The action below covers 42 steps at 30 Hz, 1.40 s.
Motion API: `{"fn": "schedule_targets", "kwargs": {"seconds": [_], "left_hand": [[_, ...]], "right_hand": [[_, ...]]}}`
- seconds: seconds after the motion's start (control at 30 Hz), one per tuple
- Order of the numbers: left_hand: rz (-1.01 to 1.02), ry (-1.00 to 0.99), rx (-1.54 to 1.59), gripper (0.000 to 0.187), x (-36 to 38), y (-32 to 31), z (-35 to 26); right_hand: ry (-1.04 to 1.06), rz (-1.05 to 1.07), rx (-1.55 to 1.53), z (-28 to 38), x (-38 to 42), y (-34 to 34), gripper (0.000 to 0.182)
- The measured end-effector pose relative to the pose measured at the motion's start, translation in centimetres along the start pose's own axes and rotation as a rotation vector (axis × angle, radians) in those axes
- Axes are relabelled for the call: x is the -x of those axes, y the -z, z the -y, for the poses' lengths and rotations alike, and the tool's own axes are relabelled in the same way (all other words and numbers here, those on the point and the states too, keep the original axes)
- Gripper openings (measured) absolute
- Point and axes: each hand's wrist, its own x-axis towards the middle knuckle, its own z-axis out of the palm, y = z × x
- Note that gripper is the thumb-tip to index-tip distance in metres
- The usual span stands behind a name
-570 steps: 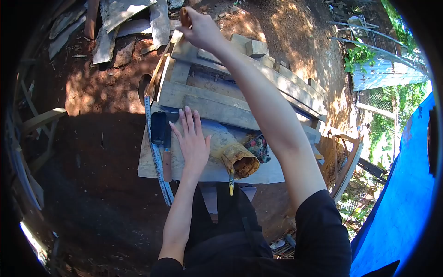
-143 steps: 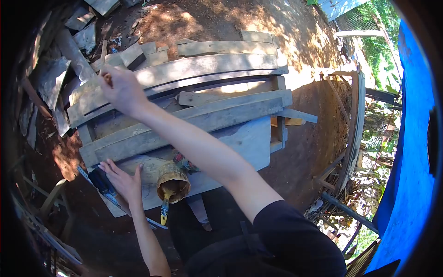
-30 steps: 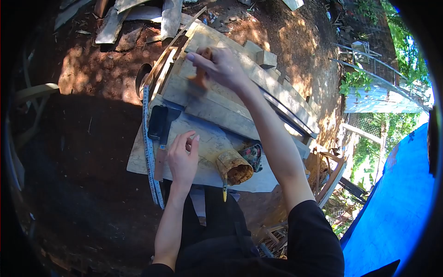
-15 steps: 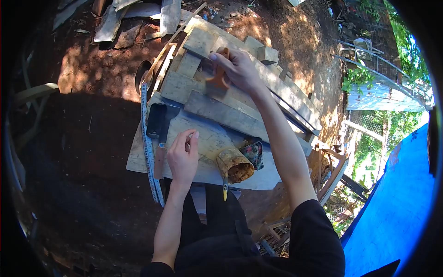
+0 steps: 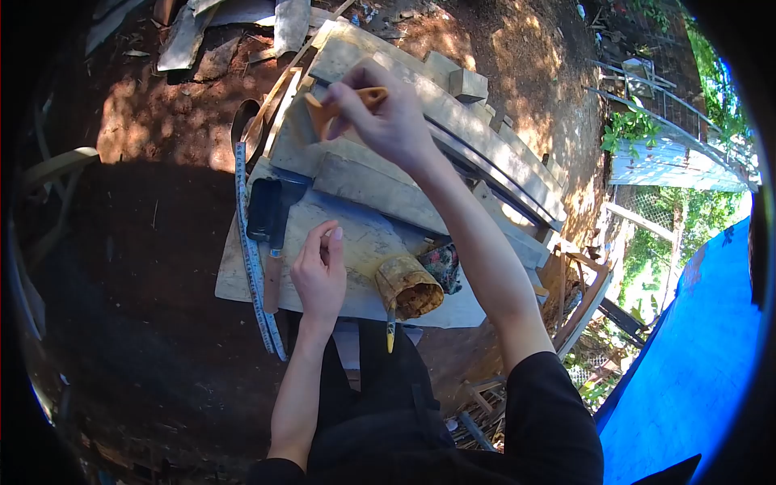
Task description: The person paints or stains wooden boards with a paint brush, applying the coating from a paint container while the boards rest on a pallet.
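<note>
My right hand [image 5: 384, 117] is closed on the handle of a wide brush [image 5: 325, 111], held above the upper left of the wooden boards [image 5: 388, 184]. The bristle end of the brush is blurred. Over the pale board [image 5: 323, 230] near me hovers my left hand [image 5: 321, 275], its fingers loosely curled with nothing visible in them. Right of that hand stands a stained yellowish container [image 5: 396, 283] with a yellow-tipped stick [image 5: 391, 335] against its side. A patterned cloth [image 5: 443, 267] lies beside the container.
A black tray [image 5: 265, 210] and a wooden-handled tool [image 5: 272, 283] lie at the board's left, beside a measuring tape [image 5: 252, 259]. Small wood blocks [image 5: 469, 85] sit on the far side. A blue tarp [image 5: 687, 347] hangs at the right.
My right hand has moved left and slightly up with the brush, which has turned in its grip. My left hand has barely shifted. The whole view has moved slightly.
</note>
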Motion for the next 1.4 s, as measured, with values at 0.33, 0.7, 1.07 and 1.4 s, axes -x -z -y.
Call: {"fn": "schedule_targets", "kwargs": {"seconds": [0.33, 0.7, 1.07, 1.4], "left_hand": [[-0.155, -0.077, -0.026, 0.016, -0.3, 2.7, 1.1], [-0.483, -0.052, -0.157, 0.013, 0.1, 6.0, 3.5], [-0.512, -0.041, -0.134, 0.014, 1.1, 6.6, 4.0], [-0.477, -0.033, -0.134, 0.010, 1.8, 7.0, 4.8]], "right_hand": [[-0.100, 0.251, 0.366, 3.9, 0.4, -3.9, 0.028], [0.241, -0.010, 0.612, 1.9, 0.4, -5.3, 0.032], [0.301, 0.033, 0.728, 2.5, 0.3, -5.9, 0.032], [0.411, -0.042, 1.015, 3.0, -0.8, -5.4, 0.027]]}}
